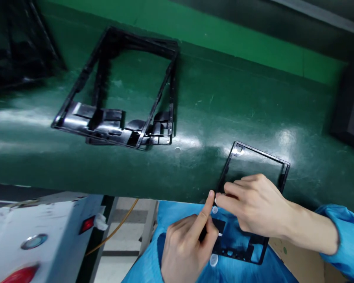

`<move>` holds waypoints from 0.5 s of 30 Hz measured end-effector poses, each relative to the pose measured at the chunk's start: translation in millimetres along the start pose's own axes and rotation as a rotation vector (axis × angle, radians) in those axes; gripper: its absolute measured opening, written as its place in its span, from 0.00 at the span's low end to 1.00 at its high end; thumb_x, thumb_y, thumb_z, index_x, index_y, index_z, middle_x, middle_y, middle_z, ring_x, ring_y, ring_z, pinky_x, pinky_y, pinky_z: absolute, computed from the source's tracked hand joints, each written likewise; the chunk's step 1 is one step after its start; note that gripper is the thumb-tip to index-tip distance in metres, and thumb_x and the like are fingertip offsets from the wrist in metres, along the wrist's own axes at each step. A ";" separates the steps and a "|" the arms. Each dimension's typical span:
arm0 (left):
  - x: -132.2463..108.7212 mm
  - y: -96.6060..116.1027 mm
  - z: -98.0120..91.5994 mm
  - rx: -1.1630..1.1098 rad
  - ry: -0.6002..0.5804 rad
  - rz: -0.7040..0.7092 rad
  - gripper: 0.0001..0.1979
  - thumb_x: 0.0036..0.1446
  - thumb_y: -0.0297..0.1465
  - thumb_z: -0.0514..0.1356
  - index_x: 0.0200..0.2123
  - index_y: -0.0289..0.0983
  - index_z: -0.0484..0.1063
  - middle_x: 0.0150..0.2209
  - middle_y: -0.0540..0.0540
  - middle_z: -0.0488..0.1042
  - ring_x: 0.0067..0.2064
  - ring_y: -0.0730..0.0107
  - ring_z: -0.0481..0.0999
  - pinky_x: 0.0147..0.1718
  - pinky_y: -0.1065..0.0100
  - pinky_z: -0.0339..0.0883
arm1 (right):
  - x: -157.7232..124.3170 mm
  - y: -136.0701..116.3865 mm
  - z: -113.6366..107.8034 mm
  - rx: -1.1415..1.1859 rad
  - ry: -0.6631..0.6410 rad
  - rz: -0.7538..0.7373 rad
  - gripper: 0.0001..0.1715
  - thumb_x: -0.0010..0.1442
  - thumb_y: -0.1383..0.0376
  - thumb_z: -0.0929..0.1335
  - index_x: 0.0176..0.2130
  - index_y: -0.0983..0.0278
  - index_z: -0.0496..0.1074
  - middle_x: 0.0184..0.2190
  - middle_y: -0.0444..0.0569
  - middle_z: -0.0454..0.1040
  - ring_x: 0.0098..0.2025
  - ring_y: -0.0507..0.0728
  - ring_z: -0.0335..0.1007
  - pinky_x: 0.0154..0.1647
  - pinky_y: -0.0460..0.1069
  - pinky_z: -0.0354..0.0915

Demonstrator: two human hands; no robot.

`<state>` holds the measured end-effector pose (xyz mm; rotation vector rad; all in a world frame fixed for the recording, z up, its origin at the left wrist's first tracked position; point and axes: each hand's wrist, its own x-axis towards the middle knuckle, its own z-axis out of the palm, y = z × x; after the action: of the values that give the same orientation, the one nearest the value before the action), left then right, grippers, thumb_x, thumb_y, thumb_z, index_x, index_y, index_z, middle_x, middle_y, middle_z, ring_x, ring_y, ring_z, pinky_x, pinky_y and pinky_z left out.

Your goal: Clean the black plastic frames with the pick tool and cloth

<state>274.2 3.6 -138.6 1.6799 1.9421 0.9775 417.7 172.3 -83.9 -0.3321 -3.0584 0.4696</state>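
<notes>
Fingers of the right hand [253,208] pinch the left side of a thin black rectangular plastic frame [284,167], which juts over the green tabletop [224,102] edge. Below, the left hand [185,243] is curled, thumb on the frame, forefinger touching its edge. Larger black plastic frames [118,125] lie well apart.

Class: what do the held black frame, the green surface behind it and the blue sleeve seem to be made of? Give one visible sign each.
Black frame: likely moulded plastic, semi-gloss; thin ribs and soft highlights.
Green surface: probably rubbery or PVC sheet, glossy; broad reflections and scuffs.
Blue sleeve: woven fabric, matt; soft folds.
</notes>
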 end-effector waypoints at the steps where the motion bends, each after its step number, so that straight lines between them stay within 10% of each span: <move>1: 0.0 0.0 -0.1 -0.007 -0.008 -0.007 0.27 0.71 0.22 0.55 0.70 0.40 0.66 0.22 0.58 0.71 0.19 0.76 0.70 0.22 0.70 0.63 | -3.3 2.1 -0.6 0.052 -0.001 0.001 0.15 0.61 0.77 0.61 0.37 0.62 0.72 0.26 0.42 0.68 0.22 0.54 0.58 0.26 0.53 0.48; 15: 2.6 3.3 -9.7 0.030 -0.100 -0.041 0.25 0.77 0.30 0.53 0.73 0.40 0.60 0.21 0.58 0.69 0.19 0.75 0.70 0.21 0.72 0.63 | -34.9 33.1 13.3 1.460 0.214 0.335 0.10 0.71 0.59 0.72 0.41 0.64 0.75 0.28 0.43 0.74 0.25 0.49 0.63 0.25 0.45 0.56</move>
<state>269.3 3.8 -129.2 1.6659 1.9267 0.8366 457.8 191.8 -106.4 -0.6647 -1.7109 2.1575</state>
